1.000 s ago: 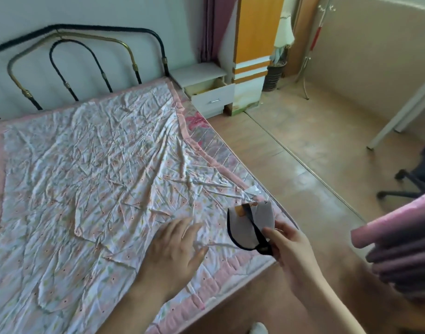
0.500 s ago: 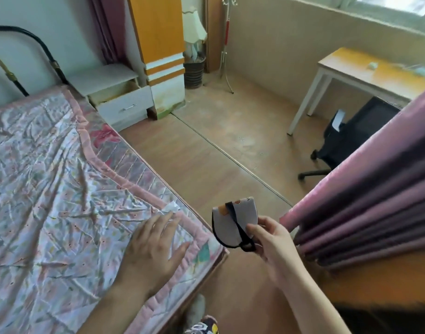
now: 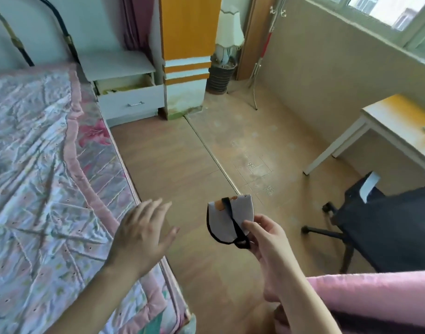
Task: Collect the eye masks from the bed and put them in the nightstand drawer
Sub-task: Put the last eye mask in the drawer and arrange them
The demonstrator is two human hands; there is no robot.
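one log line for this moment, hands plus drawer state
right hand: pinches eye mask | left hand: open, over bed edge | nightstand drawer: open | step: carry mask to drawer

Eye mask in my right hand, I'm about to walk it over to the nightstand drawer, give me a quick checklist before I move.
1. Eye mask gripped: ok, the right hand pinches it at the strap end.
2. Nightstand drawer open: ok, it is pulled out.
3. Room inside the drawer: cannot tell, too little of the interior shows.
4. Floor along the bed to the drawer: ok, nothing lies on the visible stretch.
5. Left hand free: ok, fingers spread, holding nothing.
6. More eye masks on the bed: cannot tell, only part of it is in view.
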